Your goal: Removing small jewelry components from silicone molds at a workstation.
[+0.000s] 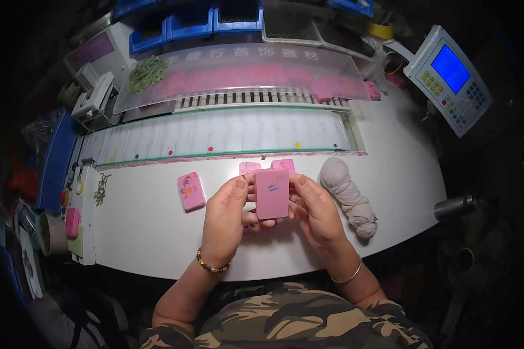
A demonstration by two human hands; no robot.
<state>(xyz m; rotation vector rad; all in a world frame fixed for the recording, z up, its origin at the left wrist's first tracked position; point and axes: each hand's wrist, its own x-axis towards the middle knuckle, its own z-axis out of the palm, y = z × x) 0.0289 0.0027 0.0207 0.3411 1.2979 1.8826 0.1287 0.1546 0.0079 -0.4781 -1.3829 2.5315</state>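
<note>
White worktop (140, 232): fingers (251, 218) of left hand (225, 216) and right hand (319, 215) grasp pink rectangular block (272, 203) by its sides; advisable: light, even grip, marked face uncovered.

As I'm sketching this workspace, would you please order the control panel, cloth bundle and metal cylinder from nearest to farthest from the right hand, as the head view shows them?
From the right hand:
1. Cloth bundle: just right of it, on the table.
2. Metal cylinder: farther right, by the table's edge.
3. Control panel: upper right.
</note>
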